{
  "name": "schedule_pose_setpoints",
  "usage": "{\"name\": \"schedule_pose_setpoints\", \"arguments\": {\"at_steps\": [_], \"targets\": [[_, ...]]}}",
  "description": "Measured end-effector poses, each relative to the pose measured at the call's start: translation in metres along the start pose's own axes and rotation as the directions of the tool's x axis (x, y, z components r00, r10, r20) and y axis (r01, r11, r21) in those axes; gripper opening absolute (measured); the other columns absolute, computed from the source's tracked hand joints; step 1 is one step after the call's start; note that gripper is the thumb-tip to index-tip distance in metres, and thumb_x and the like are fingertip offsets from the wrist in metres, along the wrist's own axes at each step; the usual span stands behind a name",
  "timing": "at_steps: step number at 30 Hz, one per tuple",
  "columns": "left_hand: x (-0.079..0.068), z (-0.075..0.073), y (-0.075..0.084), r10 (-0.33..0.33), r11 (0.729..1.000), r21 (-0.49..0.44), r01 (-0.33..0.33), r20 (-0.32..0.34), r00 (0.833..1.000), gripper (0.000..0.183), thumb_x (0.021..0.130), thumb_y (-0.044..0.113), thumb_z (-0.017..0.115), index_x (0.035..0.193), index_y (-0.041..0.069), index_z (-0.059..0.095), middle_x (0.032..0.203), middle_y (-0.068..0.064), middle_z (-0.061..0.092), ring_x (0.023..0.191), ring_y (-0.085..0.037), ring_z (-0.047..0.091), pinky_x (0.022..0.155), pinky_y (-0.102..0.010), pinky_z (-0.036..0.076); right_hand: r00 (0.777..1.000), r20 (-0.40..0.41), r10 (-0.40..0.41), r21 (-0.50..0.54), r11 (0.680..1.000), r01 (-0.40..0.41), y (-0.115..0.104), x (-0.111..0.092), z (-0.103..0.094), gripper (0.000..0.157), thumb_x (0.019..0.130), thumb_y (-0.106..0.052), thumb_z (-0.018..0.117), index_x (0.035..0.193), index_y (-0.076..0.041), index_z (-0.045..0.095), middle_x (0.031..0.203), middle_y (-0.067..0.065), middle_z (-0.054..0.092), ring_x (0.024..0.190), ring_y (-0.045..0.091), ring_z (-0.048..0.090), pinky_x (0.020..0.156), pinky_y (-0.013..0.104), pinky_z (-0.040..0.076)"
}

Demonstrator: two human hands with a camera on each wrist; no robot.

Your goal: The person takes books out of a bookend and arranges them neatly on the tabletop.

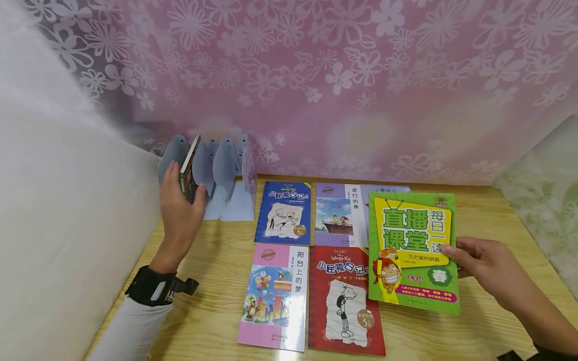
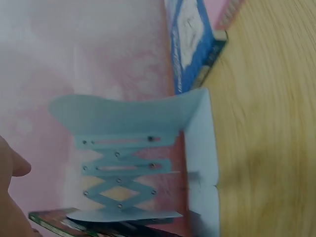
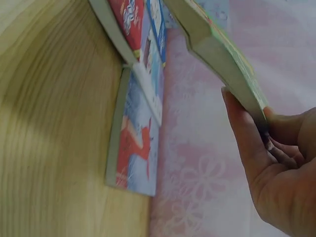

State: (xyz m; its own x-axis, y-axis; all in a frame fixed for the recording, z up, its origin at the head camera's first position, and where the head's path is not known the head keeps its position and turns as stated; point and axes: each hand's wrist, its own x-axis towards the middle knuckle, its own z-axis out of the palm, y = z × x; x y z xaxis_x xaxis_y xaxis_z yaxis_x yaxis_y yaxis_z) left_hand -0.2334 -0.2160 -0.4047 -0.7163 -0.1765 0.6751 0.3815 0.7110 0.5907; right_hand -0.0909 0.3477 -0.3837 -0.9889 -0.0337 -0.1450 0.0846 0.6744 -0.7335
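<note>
At the left, my left hand is at a thin dark-covered book that stands upright between the plates of a pale blue folding bookend. Fingers and thumb are spread around the book's near end; in the left wrist view the thumb is apart from the cover. My right hand pinches the right edge of a green book with a yellow panel, thumb on the front cover. This book is raised off the table and overlaps others in the head view.
On the wooden table lie a blue book, a purple book with a boat, a pink book and a red book. Another book is partly hidden behind the green one. A flowered pink curtain hangs behind.
</note>
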Motion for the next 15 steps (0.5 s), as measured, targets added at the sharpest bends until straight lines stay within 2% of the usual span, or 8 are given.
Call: {"name": "schedule_pose_setpoints", "arguments": {"at_steps": [4, 9, 10, 12, 13, 15], "targets": [[0.002, 0.002, -0.012, -0.067, 0.998, 0.005, 0.067, 0.059, 0.996, 0.070, 0.096, 0.018, 0.061, 0.155, 0.005, 0.026, 0.159, -0.018, 0.031, 0.147, -0.033, 0.032, 0.117, -0.055, 0.030, 0.997, 0.047, 0.056, 0.031, 0.998, -0.058, 0.011, 0.000, -0.005, 0.056, 0.104, -0.035, 0.046, 0.132, 0.013, 0.051, 0.094, -0.004, 0.076, 0.077, 0.012, 0.074, 0.067, 0.030, 0.060], [0.007, 0.006, -0.023, -0.154, 0.988, 0.022, 0.152, 0.107, 0.982, 0.068, 0.097, 0.019, 0.058, 0.155, 0.005, 0.026, 0.156, -0.019, 0.037, 0.142, -0.036, 0.039, 0.112, -0.056, 0.036, 0.985, 0.114, 0.130, 0.074, 0.988, -0.139, 0.027, -0.001, -0.008, 0.054, 0.104, -0.035, 0.047, 0.128, 0.014, 0.054, 0.093, -0.001, 0.077, 0.078, 0.016, 0.074, 0.068, 0.032, 0.061], [0.008, 0.007, -0.024, -0.159, 0.987, 0.029, 0.157, 0.112, 0.981, 0.067, 0.098, 0.019, 0.057, 0.155, 0.005, 0.026, 0.154, -0.021, 0.038, 0.141, -0.038, 0.041, 0.111, -0.056, 0.037, 0.981, 0.131, 0.144, 0.076, 0.985, -0.155, 0.031, -0.002, -0.009, 0.052, 0.104, -0.035, 0.047, 0.124, 0.013, 0.057, 0.091, -0.002, 0.077, 0.077, 0.015, 0.074, 0.068, 0.032, 0.060], [0.009, 0.007, -0.028, -0.171, 0.985, 0.048, 0.167, 0.119, 0.978, 0.064, 0.099, 0.018, 0.055, 0.155, 0.003, 0.026, 0.152, -0.023, 0.042, 0.137, -0.040, 0.046, 0.108, -0.056, 0.041, 0.972, 0.170, 0.164, 0.077, 0.981, -0.179, 0.038, -0.002, -0.010, 0.045, 0.104, -0.034, 0.048, 0.104, 0.009, 0.061, 0.076, -0.008, 0.069, 0.071, 0.012, 0.069, 0.066, 0.031, 0.058], [0.010, 0.008, -0.030, -0.171, 0.985, 0.054, 0.166, 0.121, 0.978, 0.062, 0.100, 0.017, 0.053, 0.154, 0.003, 0.027, 0.149, -0.025, 0.044, 0.134, -0.041, 0.048, 0.106, -0.057, 0.042, 0.968, 0.189, 0.167, 0.081, 0.980, -0.184, 0.043, -0.002, -0.011, 0.043, 0.104, -0.033, 0.047, 0.093, 0.007, 0.058, 0.068, -0.010, 0.061, 0.066, 0.011, 0.064, 0.064, 0.031, 0.056], [0.012, 0.007, -0.032, -0.169, 0.984, 0.073, 0.162, 0.117, 0.979, 0.057, 0.101, 0.013, 0.050, 0.153, 0.000, 0.030, 0.144, -0.028, 0.049, 0.127, -0.044, 0.053, 0.101, -0.058, 0.045, 0.962, 0.222, 0.159, 0.083, 0.980, -0.181, 0.051, -0.002, -0.012, 0.044, 0.105, -0.031, 0.047, 0.076, 0.002, 0.044, 0.060, -0.009, 0.039, 0.060, 0.012, 0.053, 0.061, 0.031, 0.052]]}}
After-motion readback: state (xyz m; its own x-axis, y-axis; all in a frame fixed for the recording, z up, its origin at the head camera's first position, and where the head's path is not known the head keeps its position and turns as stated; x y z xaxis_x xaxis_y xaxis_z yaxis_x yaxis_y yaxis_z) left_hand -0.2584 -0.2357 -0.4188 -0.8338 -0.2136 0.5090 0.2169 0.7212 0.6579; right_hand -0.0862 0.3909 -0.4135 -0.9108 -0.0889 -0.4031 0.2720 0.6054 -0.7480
